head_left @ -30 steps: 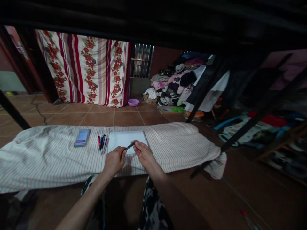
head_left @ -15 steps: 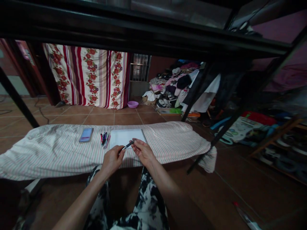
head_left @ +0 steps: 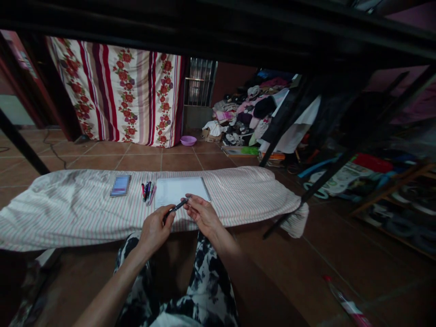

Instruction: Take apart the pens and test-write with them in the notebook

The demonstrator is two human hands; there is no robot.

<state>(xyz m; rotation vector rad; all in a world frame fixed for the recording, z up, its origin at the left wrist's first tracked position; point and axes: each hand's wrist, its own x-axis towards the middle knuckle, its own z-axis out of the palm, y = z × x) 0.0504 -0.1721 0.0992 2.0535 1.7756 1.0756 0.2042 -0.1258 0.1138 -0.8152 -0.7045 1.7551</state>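
what seems a dark pen (head_left: 177,206) is grasped by left hand (head_left: 155,226) and right hand (head_left: 204,217), slanted away rightward over the near edge of the spiral notebook (head_left: 184,186).

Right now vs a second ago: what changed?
Left hand and right hand have drawn back slightly toward the lap, and more of the dark pen shows between them. Nothing newly grasped or let go. Unchanged: notebook, loose pens and phone on the striped cloth. The overall frame shift looks like camera motion.
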